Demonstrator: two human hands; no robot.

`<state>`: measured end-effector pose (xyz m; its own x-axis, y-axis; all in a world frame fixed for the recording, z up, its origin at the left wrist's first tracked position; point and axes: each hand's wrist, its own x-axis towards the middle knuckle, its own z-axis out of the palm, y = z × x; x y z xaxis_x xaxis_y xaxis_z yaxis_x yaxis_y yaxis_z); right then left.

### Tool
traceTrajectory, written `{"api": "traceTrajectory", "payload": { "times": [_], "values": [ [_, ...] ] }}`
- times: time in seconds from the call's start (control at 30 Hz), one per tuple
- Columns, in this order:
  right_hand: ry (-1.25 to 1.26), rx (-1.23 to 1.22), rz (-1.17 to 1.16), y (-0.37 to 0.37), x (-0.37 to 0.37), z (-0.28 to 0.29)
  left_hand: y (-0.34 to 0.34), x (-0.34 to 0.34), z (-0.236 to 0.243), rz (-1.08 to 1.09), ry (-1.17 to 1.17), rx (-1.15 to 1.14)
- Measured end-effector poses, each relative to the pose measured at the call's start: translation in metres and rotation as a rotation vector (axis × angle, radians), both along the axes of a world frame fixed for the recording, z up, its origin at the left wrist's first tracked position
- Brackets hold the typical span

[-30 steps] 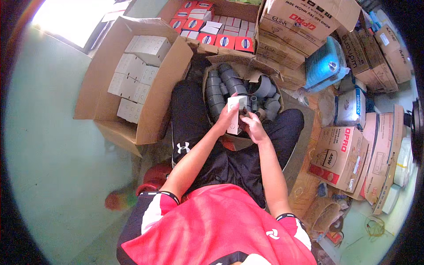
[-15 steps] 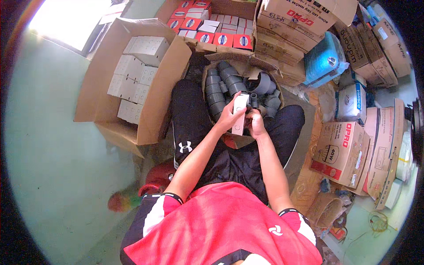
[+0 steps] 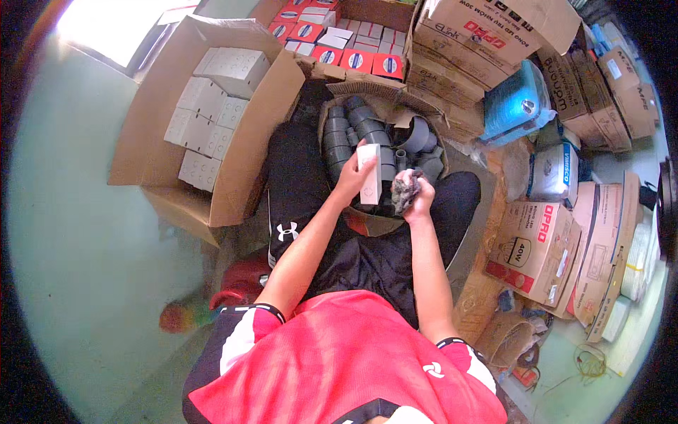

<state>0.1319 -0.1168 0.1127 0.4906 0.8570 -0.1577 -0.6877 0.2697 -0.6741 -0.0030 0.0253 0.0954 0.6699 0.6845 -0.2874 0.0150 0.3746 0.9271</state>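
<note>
At frame centre, the left hand (image 3: 351,181) grasps a white electrical box (image 3: 369,185), best kept steady, while the right hand (image 3: 422,198) clutches a crumpled grey rag (image 3: 403,192).

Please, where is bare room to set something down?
A narrow strip of orange-brown floor lies bare between the right leg and the red-banded carton. It is crowded where the left hand holds a white box and the right hand a dark wad, above grey fittings.
</note>
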Motion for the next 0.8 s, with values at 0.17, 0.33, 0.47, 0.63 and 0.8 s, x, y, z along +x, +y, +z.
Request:
{"api": "traceTrajectory", "payload": {
  "times": [0.17, 0.33, 0.47, 0.63, 0.8],
  "values": [
    [-0.627, -0.346, 0.036, -0.011, -0.009, 0.042, 0.015, -0.005, 0.016, 0.035, -0.312, -0.476],
    [-1.258, -0.536, 0.119, 0.006, -0.039, 0.049, 0.024, -0.009, 0.025, 0.081, -0.440, -0.564],
    [-1.511, -0.700, -0.047, 0.013, -0.034, 0.037, 0.024, -0.006, 0.013, 0.192, -0.204, -0.267],
    [-1.599, -0.749, -0.036, 0.011, -0.025, 0.028, 0.021, -0.008, -0.002, 0.165, 0.034, 0.039],
    [-1.545, -0.779, -0.056, 0.007, -0.027, 0.030, 0.019, -0.010, -0.001, 0.085, 0.007, 0.100]
  ]
}}
